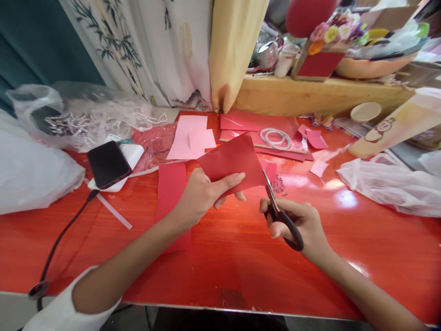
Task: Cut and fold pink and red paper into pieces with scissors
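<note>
My left hand (pixel 210 192) pinches a piece of red paper (pixel 234 158) above the middle of the table, thumb on top and fingers beneath. Black-handled scissors (pixel 290 230) are gripped in my right hand (pixel 303 220), with their blades at the right edge of that paper. Under my left forearm lies a long red paper strip (pixel 172 184). Behind the held paper are pink sheets (pixel 188 138), and small red pieces (pixel 270 170) lie just behind the scissors, beside dark crumbs (pixel 278 184).
A phone (pixel 109 164) with a black cable rests at the left, near plastic bags (pixel 31 170). Coiled white tubing (pixel 275 138) sits on red packets at the back. On the right are a plastic bag (pixel 389 184) and a pale yellow cylinder (pixel 396 122).
</note>
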Available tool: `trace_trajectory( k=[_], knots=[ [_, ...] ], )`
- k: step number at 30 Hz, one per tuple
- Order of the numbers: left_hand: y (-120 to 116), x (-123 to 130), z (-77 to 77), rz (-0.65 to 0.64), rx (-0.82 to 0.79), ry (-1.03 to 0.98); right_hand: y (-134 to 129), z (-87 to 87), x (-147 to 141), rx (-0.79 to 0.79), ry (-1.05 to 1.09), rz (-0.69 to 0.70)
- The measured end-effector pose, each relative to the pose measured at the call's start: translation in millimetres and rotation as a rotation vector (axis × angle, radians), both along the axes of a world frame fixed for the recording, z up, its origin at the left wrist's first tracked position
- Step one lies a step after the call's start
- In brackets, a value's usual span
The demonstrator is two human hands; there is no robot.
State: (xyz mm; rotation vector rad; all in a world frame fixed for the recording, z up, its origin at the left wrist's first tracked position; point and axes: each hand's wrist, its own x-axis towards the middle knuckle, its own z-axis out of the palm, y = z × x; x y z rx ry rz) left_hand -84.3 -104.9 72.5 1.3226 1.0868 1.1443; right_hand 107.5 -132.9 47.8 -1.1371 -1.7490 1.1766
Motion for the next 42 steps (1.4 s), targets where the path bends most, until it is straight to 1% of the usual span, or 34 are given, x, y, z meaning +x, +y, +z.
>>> trace_trajectory(
  k=[7,15,35,42],
  knots=[
    [-0.1,0.5,0.6,-0.003,0.005,0.002,0.4,-0.1,0.6,-0.015,0.002,-0.014],
    [-2.5,0.2,4.0,-0.065,-0.017,0.078,0.8,-2.1,2.3,-0.048,0.027,-0.013],
    [-1.8,0.4,0.7,-0.087,-0.012,0.007,0.9,-3.3,1.4,-0.048,0.004,-0.041],
    [-4.8,2.0,-1.4,-0.103,-0.071,0.046,1.2,-3.6,2.5,-0.045,0.036,-0.035]
  ],
)
